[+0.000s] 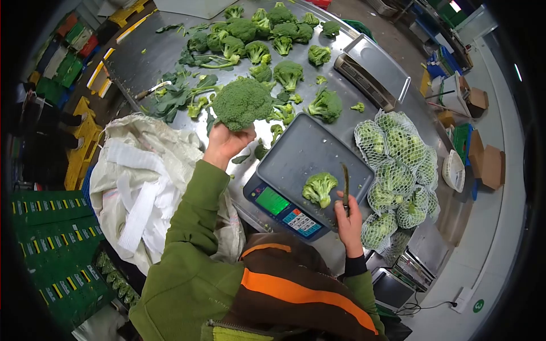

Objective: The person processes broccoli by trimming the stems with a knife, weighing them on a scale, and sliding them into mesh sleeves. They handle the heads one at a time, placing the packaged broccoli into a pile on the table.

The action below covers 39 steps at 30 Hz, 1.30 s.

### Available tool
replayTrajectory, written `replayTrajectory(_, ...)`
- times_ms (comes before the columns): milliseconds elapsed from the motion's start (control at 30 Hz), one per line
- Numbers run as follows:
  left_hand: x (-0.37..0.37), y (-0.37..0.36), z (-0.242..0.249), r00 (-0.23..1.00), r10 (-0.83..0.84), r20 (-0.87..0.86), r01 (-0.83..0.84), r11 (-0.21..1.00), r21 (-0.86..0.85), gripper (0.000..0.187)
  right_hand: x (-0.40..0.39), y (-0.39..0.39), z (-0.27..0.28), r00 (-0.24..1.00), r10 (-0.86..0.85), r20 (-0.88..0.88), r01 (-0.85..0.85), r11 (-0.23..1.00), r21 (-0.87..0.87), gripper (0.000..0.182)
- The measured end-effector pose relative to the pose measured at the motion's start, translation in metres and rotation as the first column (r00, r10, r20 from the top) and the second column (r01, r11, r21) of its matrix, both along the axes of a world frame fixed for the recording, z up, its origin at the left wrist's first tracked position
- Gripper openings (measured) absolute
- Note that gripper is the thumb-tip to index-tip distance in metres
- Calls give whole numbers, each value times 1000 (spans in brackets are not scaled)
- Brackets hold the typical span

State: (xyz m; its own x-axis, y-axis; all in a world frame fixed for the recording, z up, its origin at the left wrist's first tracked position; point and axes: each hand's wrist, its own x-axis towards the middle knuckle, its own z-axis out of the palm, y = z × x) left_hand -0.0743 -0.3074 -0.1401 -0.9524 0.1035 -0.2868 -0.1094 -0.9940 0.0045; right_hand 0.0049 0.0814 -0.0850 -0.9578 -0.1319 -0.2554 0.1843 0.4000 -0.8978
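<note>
A large head of broccoli [243, 103] rests in my left hand [228, 142], whose fingers wrap round its underside, partly hidden by the crown. Below the scale's platform edge, my right hand [349, 221] grips a knife [345, 181] with its dark blade pointing up and away from me. On the grey platform of the digital scale [307, 145] lies a smaller broccoli floret [319, 189], just left of the knife. The scale's green display [272, 200] is lit, its digits too small to read.
Loose broccoli [287, 74] and cut leaves [176, 94] cover the far steel table. Another knife [152, 90] lies at the left. Netted broccoli bags [398, 165] pile up at right, below a metal device [372, 71]. A white sack [136, 170] with white netting stands left, beside green crates [57, 250].
</note>
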Motion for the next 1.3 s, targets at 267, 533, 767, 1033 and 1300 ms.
replayTrajectory(267, 42, 28, 33, 998, 8, 66, -25, 961, 275, 15, 11, -9, 3, 987, -51, -150, 51, 999, -2, 22)
replayTrajectory(533, 71, 53, 51, 1000, 17, -4, -15, 957, 291, 20, 14, -16, 4, 972, -7, -237, 14, 999, 29, 20)
replayTrajectory(767, 84, 94, 62, 996, 9, 84, -33, 955, 296, 18, -3, -46, 25, 1000, 25, -15, -28, 973, -228, 30)
replayTrajectory(1033, 100, 141, 49, 990, -138, -23, 137, 990, -37, 37, -35, -88, 52, 995, 93, 37, -63, 863, -501, 47)
replayTrajectory(1300, 95, 116, 56, 989, -22, 143, 140, 389, -910, 66, -65, -82, 31, 990, 137, 11, -135, 984, -115, 42)
